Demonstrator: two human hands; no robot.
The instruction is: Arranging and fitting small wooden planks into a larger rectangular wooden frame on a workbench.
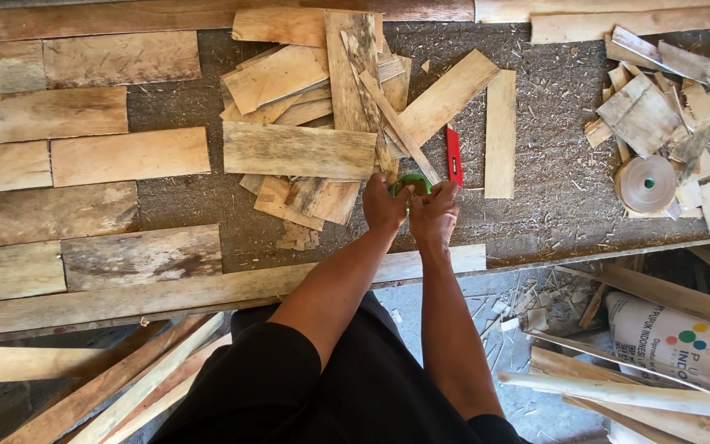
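Note:
Both my hands meet at the middle of the workbench around a small green round object [412, 182], probably a roll of tape. My left hand [384, 205] grips its left side and my right hand [435, 212] holds its right side; most of it is hidden by my fingers. Just beyond it lies a red utility knife [454, 155], pointing away from me. A heap of thin wooden veneer pieces [334, 107] lies just behind my hands, one narrow strip [398, 126] running diagonally down to the green object.
Flat wooden boards [129, 155] are laid in rows at the left. A beige tape roll [646, 184] sits at the right among wood offcuts [659, 99]. A long plank [207, 292] edges the bench front. A printed white sack [680, 341] and loose slats lie on the floor.

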